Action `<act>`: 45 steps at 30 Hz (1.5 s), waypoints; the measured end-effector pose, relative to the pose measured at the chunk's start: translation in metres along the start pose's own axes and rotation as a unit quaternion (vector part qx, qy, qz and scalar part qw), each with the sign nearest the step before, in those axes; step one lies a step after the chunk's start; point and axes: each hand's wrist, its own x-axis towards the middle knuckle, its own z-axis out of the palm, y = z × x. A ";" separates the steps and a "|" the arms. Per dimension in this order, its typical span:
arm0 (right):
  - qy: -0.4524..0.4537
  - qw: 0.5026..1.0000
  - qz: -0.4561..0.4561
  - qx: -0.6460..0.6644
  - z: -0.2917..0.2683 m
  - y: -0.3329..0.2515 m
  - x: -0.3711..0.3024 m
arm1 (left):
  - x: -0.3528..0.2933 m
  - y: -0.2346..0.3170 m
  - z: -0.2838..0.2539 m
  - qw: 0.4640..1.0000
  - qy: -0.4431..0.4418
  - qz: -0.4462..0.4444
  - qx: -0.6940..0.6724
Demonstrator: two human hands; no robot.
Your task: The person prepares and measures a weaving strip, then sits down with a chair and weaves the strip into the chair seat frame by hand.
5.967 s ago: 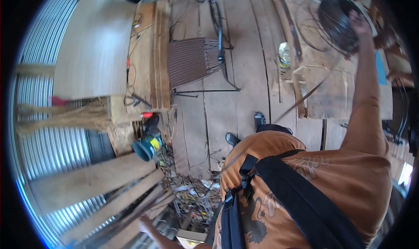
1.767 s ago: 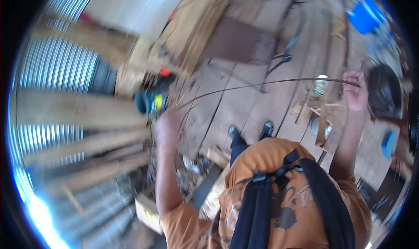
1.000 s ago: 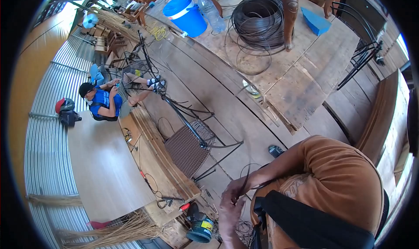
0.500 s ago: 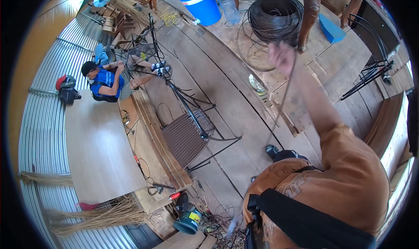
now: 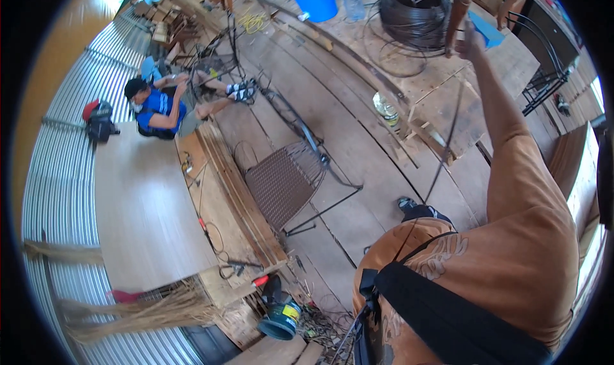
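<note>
The dark strand (image 5: 442, 165) slants steeply toward lower left.

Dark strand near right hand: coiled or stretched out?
Stretched out: the dark strand runs nearly straight from near the right hand to the brown shirt.

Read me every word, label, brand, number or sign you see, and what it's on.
I don't copy out wording, but print shows here:
Orange shirt: pale print, distorted by folds.
Blue shirt: white marks, too small to read.
Bucket: yellow label, print too blurred to read.
Can: label too small to read.
</note>
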 end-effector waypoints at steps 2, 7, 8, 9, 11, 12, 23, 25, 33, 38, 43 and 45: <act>0.026 0.991 -0.097 -0.085 -0.043 0.002 0.022 | -0.007 -0.031 0.013 1.000 0.006 -0.017 0.001; -0.115 0.894 -0.421 0.106 -0.011 -0.019 -0.128 | -0.012 -0.095 0.051 0.998 0.016 -0.063 0.013; -0.155 0.890 -0.411 0.120 0.021 -0.008 -0.174 | -0.019 -0.106 0.060 0.997 0.016 -0.077 0.016; -0.228 0.863 -0.427 0.145 0.057 0.015 -0.222 | -0.041 -0.117 0.075 0.994 0.015 -0.104 0.018; -0.233 0.886 -0.391 0.090 0.079 0.053 -0.316 | -0.079 -0.138 0.094 0.989 0.014 -0.146 0.028; -0.329 0.873 -0.354 0.069 0.089 0.083 -0.365 | -0.051 -0.042 0.079 0.981 -0.003 -0.191 0.017; -0.802 0.356 -0.261 -0.403 0.056 0.286 -0.498 | 0.004 0.257 0.126 0.644 -0.089 -0.173 -0.740; -0.842 0.261 -0.247 -0.402 0.053 0.297 -0.498 | -0.007 0.275 0.113 0.389 -0.124 -0.209 -0.889; -0.907 0.115 -0.083 -0.397 0.050 0.341 -0.485 | -0.014 0.307 0.081 0.385 -0.068 -0.184 -0.902; -0.871 0.194 0.051 -0.449 0.043 0.324 -0.472 | -0.023 0.327 0.084 0.344 -0.014 -0.218 -0.913; -0.861 0.246 0.023 -0.446 0.039 0.311 -0.449 | -0.014 0.338 0.075 0.488 -0.003 -0.239 -0.839; -0.829 0.277 0.074 -0.480 0.038 0.308 -0.439 | -0.014 0.342 0.084 0.625 -0.027 -0.211 -0.751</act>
